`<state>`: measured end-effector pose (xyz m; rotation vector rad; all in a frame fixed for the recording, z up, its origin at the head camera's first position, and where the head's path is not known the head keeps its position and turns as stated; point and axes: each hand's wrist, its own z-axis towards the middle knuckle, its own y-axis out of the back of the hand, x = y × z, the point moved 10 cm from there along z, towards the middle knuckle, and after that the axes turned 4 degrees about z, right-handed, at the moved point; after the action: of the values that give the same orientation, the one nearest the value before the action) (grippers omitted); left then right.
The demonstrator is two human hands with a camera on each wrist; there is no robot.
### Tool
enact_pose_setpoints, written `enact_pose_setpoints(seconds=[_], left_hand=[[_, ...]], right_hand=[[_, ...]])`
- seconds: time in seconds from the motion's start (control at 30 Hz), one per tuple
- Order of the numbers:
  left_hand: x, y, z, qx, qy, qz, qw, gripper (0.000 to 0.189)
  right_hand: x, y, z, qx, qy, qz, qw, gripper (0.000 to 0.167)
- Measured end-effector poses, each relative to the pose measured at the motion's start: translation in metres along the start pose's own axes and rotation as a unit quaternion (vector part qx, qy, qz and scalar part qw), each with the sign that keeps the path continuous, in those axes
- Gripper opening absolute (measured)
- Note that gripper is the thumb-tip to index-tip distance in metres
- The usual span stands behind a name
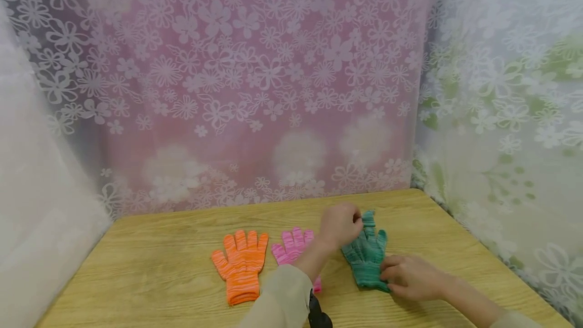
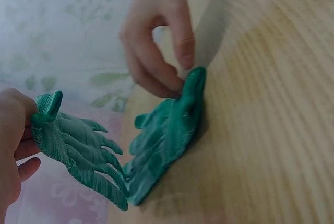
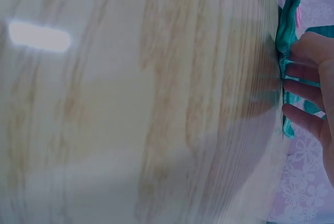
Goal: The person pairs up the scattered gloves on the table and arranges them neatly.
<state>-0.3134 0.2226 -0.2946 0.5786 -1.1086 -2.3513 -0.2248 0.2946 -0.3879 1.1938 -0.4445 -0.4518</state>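
Observation:
Two green knit gloves are at the right of the table in the head view. My left hand (image 1: 340, 224) pinches one green glove (image 2: 78, 145) at its cuff. That glove hangs raised, its fingers sloping down toward the other. The second green glove (image 2: 162, 140) lies on the wood. At its cuff end is my right hand (image 1: 416, 277), relaxed fingers (image 3: 305, 91) spread and touching the knit edge. An orange glove (image 1: 246, 262) lies flat to the left. Between it and the green pair is a pink glove (image 1: 293, 244), partly hidden by my left forearm.
The wood-grain table (image 1: 159, 257) runs back to a pink flowered curtain (image 1: 255, 90). A white and green flowered curtain (image 1: 505, 115) hangs along the right side, and pale sheeting (image 1: 41, 191) on the left. A small black object (image 1: 319, 313) shows beside my left sleeve.

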Motion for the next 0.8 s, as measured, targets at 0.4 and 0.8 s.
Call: enact_pose_setpoints(seconds=[0.4, 0.8], left_hand=[[-0.05, -0.027, -0.021, -0.019, -0.115, 0.175, 0.9776, 0.029], [-0.052, -0.065, -0.037, 0.121, -0.073, 0.163, 0.9764, 0.033]], right_hand=[[-0.004, 0.003, -0.008, -0.019, -0.031, 0.006, 0.9993, 0.018], [-0.008, 0.001, -0.011, -0.013, -0.046, 0.02, 0.9987, 0.02]])
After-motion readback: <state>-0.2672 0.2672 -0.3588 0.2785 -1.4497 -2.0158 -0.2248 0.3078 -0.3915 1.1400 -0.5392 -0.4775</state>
